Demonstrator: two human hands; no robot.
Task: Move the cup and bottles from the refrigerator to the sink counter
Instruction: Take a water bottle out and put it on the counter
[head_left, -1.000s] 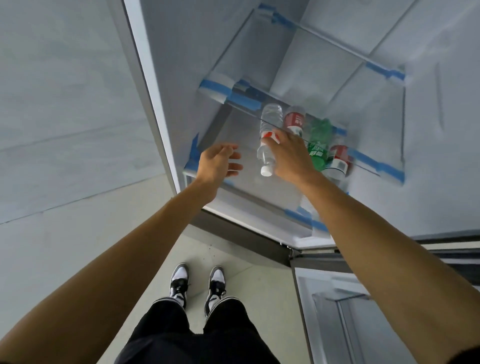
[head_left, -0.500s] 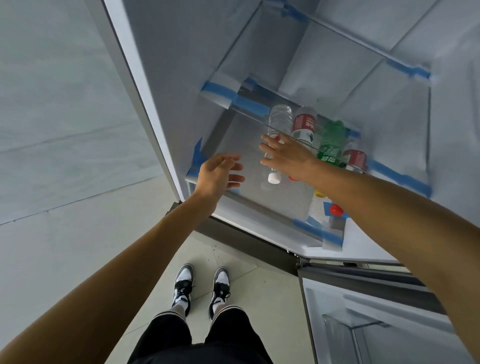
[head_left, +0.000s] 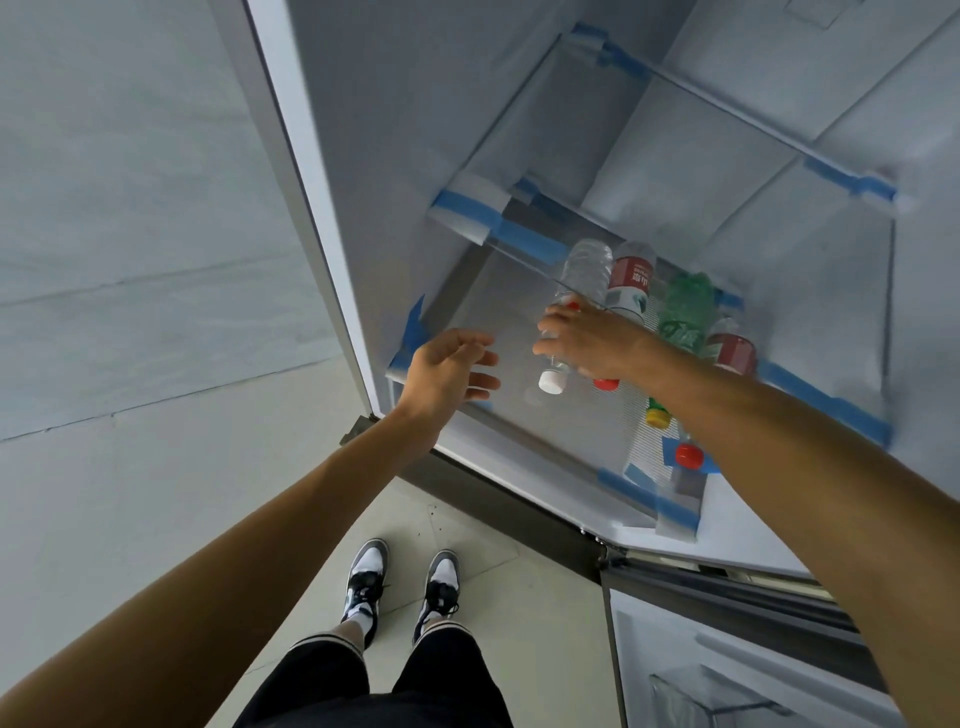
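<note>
Our right hand (head_left: 597, 345) curls its fingers (head_left: 550, 332) round the clear bottle (head_left: 584, 270) on the refrigerator shelf (head_left: 498, 301), left hand (head_left: 447, 369) spread open just beside; we judge it light, thin-walled, perhaps slick, best gripped mid-body.

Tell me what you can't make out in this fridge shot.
Head view only:
Right hand: it lies over the neck of the clear bottle; its back hides whether the fingers close.
Green bottle: neck behind the right forearm.
Far-right red-label bottle: mostly behind that forearm.
Cup and sink counter: nowhere in frame.
</note>
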